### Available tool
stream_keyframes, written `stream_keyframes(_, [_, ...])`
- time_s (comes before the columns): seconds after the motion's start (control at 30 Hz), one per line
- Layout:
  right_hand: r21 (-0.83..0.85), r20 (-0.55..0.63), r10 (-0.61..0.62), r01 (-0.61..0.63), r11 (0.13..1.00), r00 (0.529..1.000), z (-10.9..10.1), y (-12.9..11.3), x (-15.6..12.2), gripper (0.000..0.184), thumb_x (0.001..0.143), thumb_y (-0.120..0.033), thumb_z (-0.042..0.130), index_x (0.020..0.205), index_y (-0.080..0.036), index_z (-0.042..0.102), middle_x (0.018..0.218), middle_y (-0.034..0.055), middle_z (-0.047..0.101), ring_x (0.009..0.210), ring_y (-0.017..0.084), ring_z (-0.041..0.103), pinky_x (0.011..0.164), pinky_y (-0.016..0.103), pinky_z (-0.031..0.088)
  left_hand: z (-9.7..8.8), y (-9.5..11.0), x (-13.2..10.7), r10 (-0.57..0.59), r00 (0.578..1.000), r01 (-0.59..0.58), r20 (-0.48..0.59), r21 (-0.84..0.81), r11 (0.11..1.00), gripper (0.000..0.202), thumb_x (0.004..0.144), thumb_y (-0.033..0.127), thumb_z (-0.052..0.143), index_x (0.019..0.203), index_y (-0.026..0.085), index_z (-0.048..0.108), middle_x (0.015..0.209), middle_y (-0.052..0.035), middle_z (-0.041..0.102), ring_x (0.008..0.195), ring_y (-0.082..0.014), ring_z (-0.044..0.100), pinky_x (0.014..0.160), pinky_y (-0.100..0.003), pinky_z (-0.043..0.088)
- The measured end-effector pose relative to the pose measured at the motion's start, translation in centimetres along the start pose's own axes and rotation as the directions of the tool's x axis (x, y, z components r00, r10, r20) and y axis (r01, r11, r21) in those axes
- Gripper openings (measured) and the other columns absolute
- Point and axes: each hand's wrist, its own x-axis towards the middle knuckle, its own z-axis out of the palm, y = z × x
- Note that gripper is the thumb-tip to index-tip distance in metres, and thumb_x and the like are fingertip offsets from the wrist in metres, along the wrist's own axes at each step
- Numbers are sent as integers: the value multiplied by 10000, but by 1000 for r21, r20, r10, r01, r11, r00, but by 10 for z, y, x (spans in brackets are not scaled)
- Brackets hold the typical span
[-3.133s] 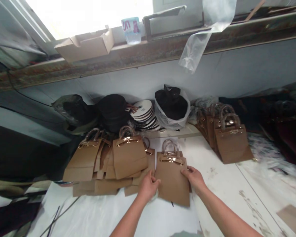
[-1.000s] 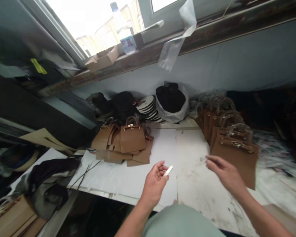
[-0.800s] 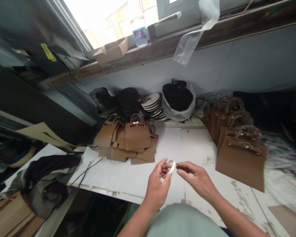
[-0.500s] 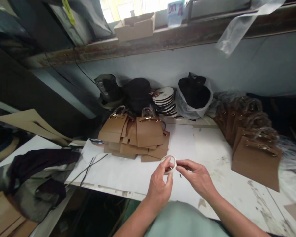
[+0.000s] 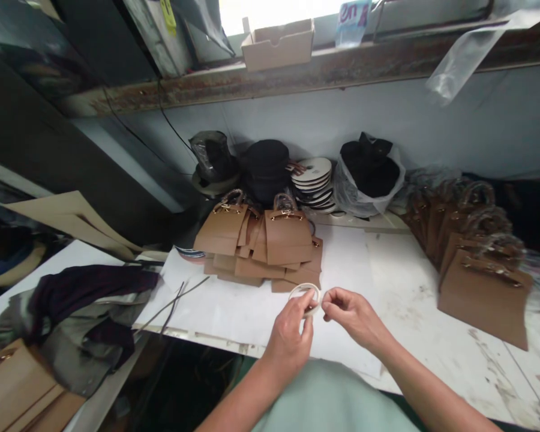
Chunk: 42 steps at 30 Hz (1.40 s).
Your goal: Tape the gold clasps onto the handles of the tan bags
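Note:
A narrow roll of whitish tape (image 5: 304, 286) is held over the table's front part by my left hand (image 5: 291, 330), with fingers through and around the ring. Just right of the roll is my right hand (image 5: 354, 317), its thumb and forefinger pinched together. A small gap shows between those fingertips and the roll; whether they hold the tape's end is too small to tell. Beyond my hands lies a pile of brown bags (image 5: 288, 240) with gold-coloured fittings and wrapped handles. White paper (image 5: 247, 306) covers the tabletop under my hands.
More brown bags (image 5: 483, 300) stand in a row at the right. Along the wall are stacked ribbon reels (image 5: 312, 171), black rolls (image 5: 266, 162) and a plastic bag of black material (image 5: 369, 171). Dark cords (image 5: 175, 303) and crumpled clothing (image 5: 81, 318) lie left.
My right fingertips have drawn slightly away from the tape roll, which they were touching. My left hand keeps its hold. The whole view has shifted a little to the left.

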Motion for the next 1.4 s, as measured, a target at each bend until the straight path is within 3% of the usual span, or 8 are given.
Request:
stream_keyframes(0.23, [129, 189, -46, 22, 991, 981, -4, 4, -6, 205, 817, -395, 654, 756, -200, 628, 686, -12, 654, 669, 151, 594, 658, 277, 451, 0, 24, -4, -255, 966, 257, 48, -41, 966, 447, 827, 49, 580, 1221, 237, 676, 1101, -60, 681, 861, -154, 629, 816, -312, 554])
stream_keyframes(0.47, [131, 228, -28, -2, 991, 973, -4, -1, -6, 197, 795, -389, 654, 750, -199, 628, 651, -23, 641, 651, 146, 602, 646, 272, 441, -3, 24, 0, -437, 893, 449, 107, -151, 881, 168, 871, 245, 627, 938, 201, 774, 873, -25, 681, 681, -119, 557, 644, -257, 448])
stream_keyframes(0.57, [93, 191, -8, -10, 996, 981, -5, -9, 0, 196, 787, -384, 643, 724, -199, 628, 638, -16, 650, 641, 144, 588, 627, 269, 427, -8, 16, 10, -479, 857, 512, 190, -225, 829, 191, 889, 298, 601, 890, 176, 749, 784, -8, 655, 614, -111, 535, 582, -245, 422])
stream_keyframes(0.8, [-77, -26, -33, 31, 997, 999, 7, -26, 25, 317, 796, -457, 687, 1000, -216, 711, 764, -3, 707, 721, 169, 615, 658, 280, 470, -41, -6, 45, -375, 918, 389, 129, -105, 915, 162, 891, 260, 603, 853, 199, 749, 860, -27, 718, 819, -164, 631, 745, -280, 448])
stream_keyframes(0.97, [-219, -41, -104, 92, 971, 994, 37, -28, 53, 192, 849, -403, 655, 790, -235, 728, 741, -17, 698, 721, 162, 603, 684, 275, 468, -68, -22, 65, -346, 922, 360, 176, -49, 932, 164, 887, 216, 592, 841, 207, 749, 837, -28, 703, 829, -175, 638, 774, -292, 455])
stream_keyframes(1.2, [-338, -40, -233, 207, 918, 972, 57, -42, 92, 156, 875, -292, 622, 743, -235, 682, 726, -15, 661, 691, 154, 592, 671, 279, 443, -88, -53, 89, -382, 902, 407, 201, -104, 907, 178, 877, 207, 567, 823, 190, 736, 837, -32, 708, 842, -180, 641, 790, -293, 448])
stream_keyframes(1.3, [-357, 22, -299, 287, 889, 954, 55, -48, 111, 163, 892, -265, 608, 748, -228, 673, 734, -14, 656, 710, 151, 595, 688, 283, 432, -87, -66, 104, -445, 871, 486, 208, -229, 844, 161, 853, 225, 570, 777, 178, 703, 758, -9, 671, 748, -152, 591, 717, -270, 426])
stream_keyframes(1.4, [-323, 60, -318, 320, 891, 946, 47, -55, 132, 173, 905, -288, 615, 761, -224, 683, 755, -12, 659, 739, 149, 597, 702, 280, 427, -80, -79, 121, -559, 782, 619, 275, -440, 650, 151, 829, 297, 581, 766, 176, 646, 584, 52, 533, 532, -98, 438, 533, -235, 333])
